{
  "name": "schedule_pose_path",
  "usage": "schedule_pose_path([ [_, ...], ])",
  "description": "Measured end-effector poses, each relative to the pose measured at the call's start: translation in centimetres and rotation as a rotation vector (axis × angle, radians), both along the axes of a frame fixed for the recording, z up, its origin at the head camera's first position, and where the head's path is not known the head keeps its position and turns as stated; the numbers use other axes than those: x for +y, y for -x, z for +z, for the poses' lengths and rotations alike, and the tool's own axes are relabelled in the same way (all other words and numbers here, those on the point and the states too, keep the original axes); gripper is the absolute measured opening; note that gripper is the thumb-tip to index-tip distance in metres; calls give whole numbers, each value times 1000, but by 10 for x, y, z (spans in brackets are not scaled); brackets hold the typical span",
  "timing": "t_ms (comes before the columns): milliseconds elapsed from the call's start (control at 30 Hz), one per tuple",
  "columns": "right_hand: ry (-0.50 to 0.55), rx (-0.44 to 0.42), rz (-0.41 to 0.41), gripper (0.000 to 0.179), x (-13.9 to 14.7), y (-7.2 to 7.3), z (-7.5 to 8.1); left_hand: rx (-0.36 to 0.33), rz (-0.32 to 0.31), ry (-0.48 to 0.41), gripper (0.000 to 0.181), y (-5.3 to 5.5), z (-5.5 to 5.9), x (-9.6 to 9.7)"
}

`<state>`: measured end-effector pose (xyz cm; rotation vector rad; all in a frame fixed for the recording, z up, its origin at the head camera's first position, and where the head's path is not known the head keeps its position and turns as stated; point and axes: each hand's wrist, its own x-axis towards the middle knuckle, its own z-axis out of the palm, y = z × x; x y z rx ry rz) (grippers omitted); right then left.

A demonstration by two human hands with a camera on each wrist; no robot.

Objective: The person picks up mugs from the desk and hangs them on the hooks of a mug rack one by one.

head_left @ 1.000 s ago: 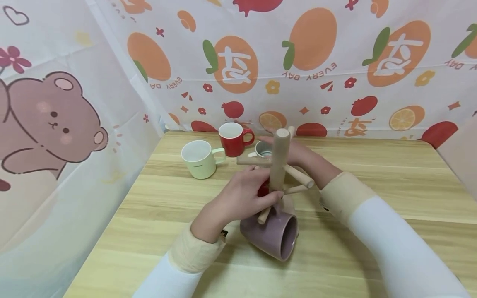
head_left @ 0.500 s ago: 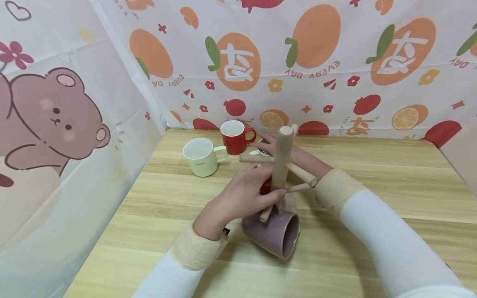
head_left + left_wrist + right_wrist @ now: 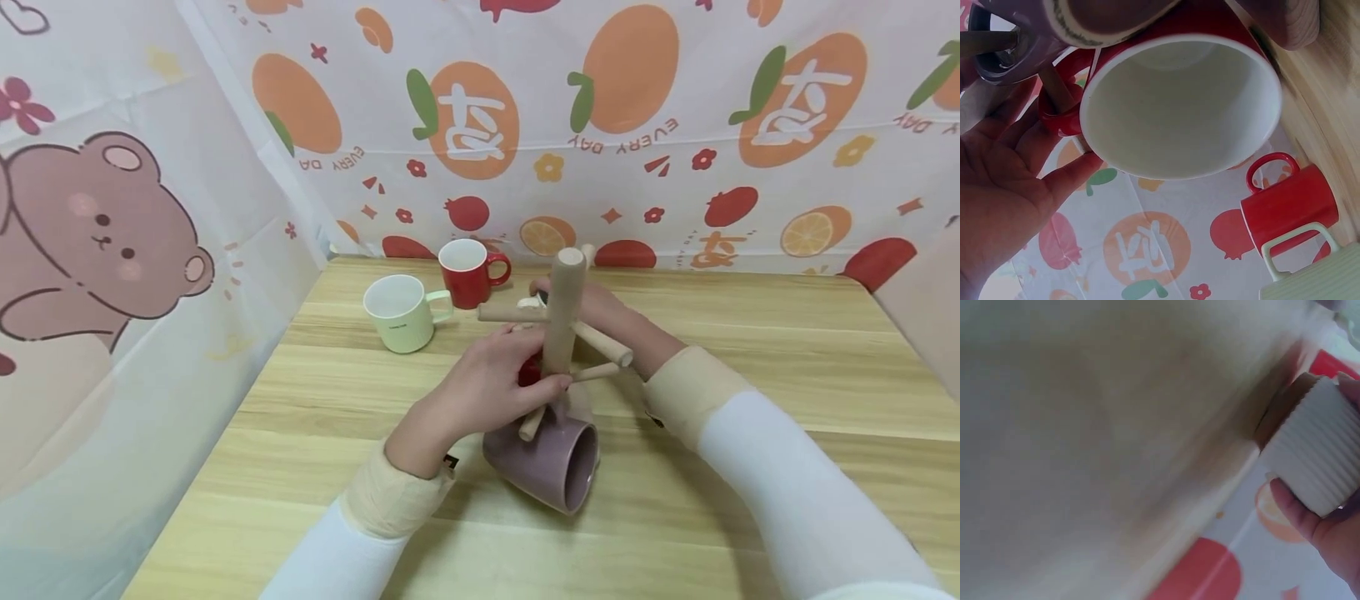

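Observation:
A wooden mug tree (image 3: 564, 308) stands mid-table. A purple mug (image 3: 528, 467) hangs sideways from its near low peg. A red mug with a white inside (image 3: 1179, 112) hangs from another peg, mostly hidden behind my left hand in the head view. My left hand (image 3: 487, 387) holds the mug tree at its post, with the thumb across the front. Behind the tree, my right hand (image 3: 596, 308) grips a white ribbed mug (image 3: 1316, 444), thumb and fingers on opposite sides of it. The post and pegs partly block the head view of that hand.
A pale green mug (image 3: 401, 317) stands upright on the table at the left. Close behind it stands another red mug (image 3: 467, 279), its handle to the right. A printed curtain (image 3: 555, 125) hangs along the table's back edge.
My right fingers have gone from spread over the white mug to gripping it, and its open top is no longer plainly seen. The left hand has stayed on the mug tree.

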<state>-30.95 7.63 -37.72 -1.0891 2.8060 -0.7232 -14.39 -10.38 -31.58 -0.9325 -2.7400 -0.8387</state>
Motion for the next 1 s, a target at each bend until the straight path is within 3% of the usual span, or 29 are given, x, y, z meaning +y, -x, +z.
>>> schedule_pose_path([
  [100, 187, -96, -109, 28, 16, -4, -1, -6, -1, -5, 13, 1, 1, 0],
  [233, 305, -57, -179, 51, 40, -10, 1, -13, -5, -20, 14, 2, 0, 0],
  [300, 383, -81, -224, 61, 53, -16, 3, -20, -2, -25, 15, 2, 0, 0],
  [467, 579, -200, -388, 65, 83, -36, 12, -55, -1, -54, 18, 0, 1, -1],
  [567, 694, -221, -449, 63, 96, -50, 18, -99, -11, -104, 25, 0, 2, -3],
  [733, 886, -223, -423, 53, 107, -70, 31, -167, -20, -168, 36, 0, 3, -4],
  [1000, 970, -195, -306, 50, 106, -95, 50, -216, -10, -268, 54, -4, 7, -3],
])
